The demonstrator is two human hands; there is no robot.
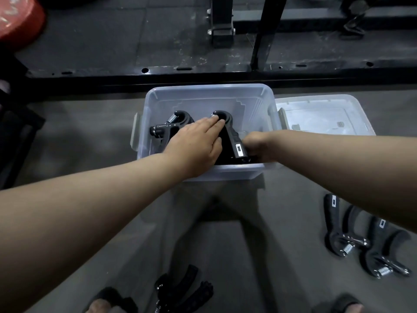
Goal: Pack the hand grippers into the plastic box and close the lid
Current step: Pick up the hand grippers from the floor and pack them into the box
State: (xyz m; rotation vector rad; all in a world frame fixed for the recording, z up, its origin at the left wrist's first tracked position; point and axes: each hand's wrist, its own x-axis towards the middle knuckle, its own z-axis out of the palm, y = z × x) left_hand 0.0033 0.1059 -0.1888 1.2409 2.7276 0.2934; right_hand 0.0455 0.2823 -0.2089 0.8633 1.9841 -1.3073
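A clear plastic box point(209, 91) stands open on the grey floor in front of me. Inside it lie black hand grippers: one at the left point(168, 126) and one in the middle point(232, 136). My left hand point(198, 143) rests flat on the middle gripper, fingers pointing at its spring end. My right hand point(257, 144) reaches into the box from the right, its fingers curled at that gripper's handle and partly hidden behind it. The clear lid point(325, 116) lies flat on the floor just right of the box.
Two more hand grippers point(345, 233) lie on the floor at the lower right, another point(180, 288) near the bottom edge between my sandalled feet point(106, 303). A black steel rack frame point(203, 73) runs behind the box. A red object point(18, 16) is at top left.
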